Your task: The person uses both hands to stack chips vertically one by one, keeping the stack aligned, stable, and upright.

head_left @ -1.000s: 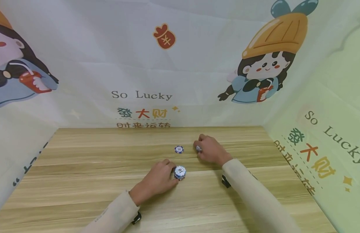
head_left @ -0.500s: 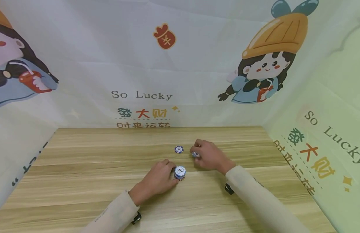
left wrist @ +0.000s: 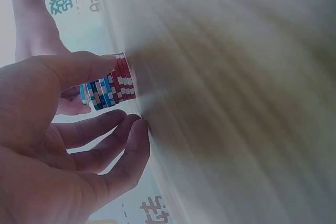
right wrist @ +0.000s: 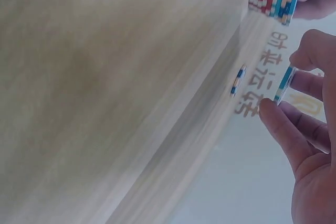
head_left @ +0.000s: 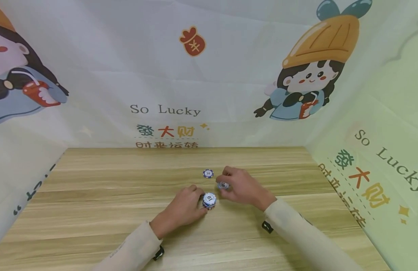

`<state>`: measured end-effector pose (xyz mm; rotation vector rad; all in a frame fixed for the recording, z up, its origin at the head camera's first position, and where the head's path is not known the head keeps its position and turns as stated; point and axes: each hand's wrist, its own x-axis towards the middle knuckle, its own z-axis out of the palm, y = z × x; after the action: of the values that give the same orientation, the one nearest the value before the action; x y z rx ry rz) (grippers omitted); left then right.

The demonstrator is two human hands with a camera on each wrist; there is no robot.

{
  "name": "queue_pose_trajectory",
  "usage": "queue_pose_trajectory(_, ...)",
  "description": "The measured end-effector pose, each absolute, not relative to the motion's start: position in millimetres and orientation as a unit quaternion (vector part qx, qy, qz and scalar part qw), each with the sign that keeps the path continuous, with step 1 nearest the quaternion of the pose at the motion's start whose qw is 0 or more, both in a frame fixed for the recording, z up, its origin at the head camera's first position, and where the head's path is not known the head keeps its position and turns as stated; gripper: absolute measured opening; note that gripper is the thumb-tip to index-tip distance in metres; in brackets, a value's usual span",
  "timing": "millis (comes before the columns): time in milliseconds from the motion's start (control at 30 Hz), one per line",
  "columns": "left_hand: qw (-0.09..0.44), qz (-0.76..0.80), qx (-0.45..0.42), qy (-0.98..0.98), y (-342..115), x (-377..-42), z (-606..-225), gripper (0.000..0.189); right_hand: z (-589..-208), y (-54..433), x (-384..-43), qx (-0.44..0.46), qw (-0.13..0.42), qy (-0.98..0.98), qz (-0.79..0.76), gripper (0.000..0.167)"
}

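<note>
A stack of poker chips [head_left: 209, 200] stands on the table, a white-and-blue chip marked 10 on top. Red and blue layers show in the left wrist view. My left hand [head_left: 181, 206] cups the stack from the left, thumb in front and fingers behind. In my right hand [head_left: 242, 187], thumb and fingers pinch a light blue poker chip [right wrist: 285, 84] by its edges, raised off the table to the right of the stack. A single blue-and-white poker chip [head_left: 208, 173] lies flat on the table behind the stack.
The wooden table [head_left: 120, 177] meets a printed cloth backdrop [head_left: 229, 94] at its back edge. Similar cloth [head_left: 391, 150] rises along the right side, and more hangs at the left.
My right hand has moved left and nearer with the pinched chip, toward the stack. The left hand, the stack and the lone flat chip have stayed in place.
</note>
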<state>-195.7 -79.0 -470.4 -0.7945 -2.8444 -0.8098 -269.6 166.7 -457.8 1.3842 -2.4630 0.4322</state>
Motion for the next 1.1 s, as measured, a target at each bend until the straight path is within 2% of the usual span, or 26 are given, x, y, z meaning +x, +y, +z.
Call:
queue_pose_trajectory(133,0.038,-0.259,-0.258,-0.93,-79,-196,-470,0.043,-458,163,-263,0.5,0.153,-0.837,0.164,0.021)
queue_pose_trajectory(400,0.058,-0.255,-0.276,-0.925,-80,-199,-477,0.041,-457,153,-251,0.515,0.14,-0.831,0.156,0.025)
queue_pose_trajectory(567,0.039,-0.26,-0.266,-0.928,-80,-197,-472,0.043,-458,146,-247,0.526,0.142,-0.825,0.152,0.027)
queue_pose_trajectory(667,0.045,-0.257,-0.269,-0.927,-80,-200,-477,0.046,-459,143,-246,0.53,0.146,-0.821,0.155,0.027)
queue_pose_trajectory(733,0.051,-0.256,-0.272,-0.926,-81,-204,-483,0.048,-460,142,-245,0.532,0.151,-0.819,0.155,0.027)
queue_pose_trajectory(967,0.068,-0.226,-0.265,-0.935,-85,-234,-540,0.055,-461,139,-244,0.535,0.16,-0.815,0.155,0.026)
queue_pose_trajectory(1100,0.071,-0.204,-0.262,-0.94,-85,-239,-550,0.056,-460,139,-242,0.532,0.156,-0.818,0.152,0.026)
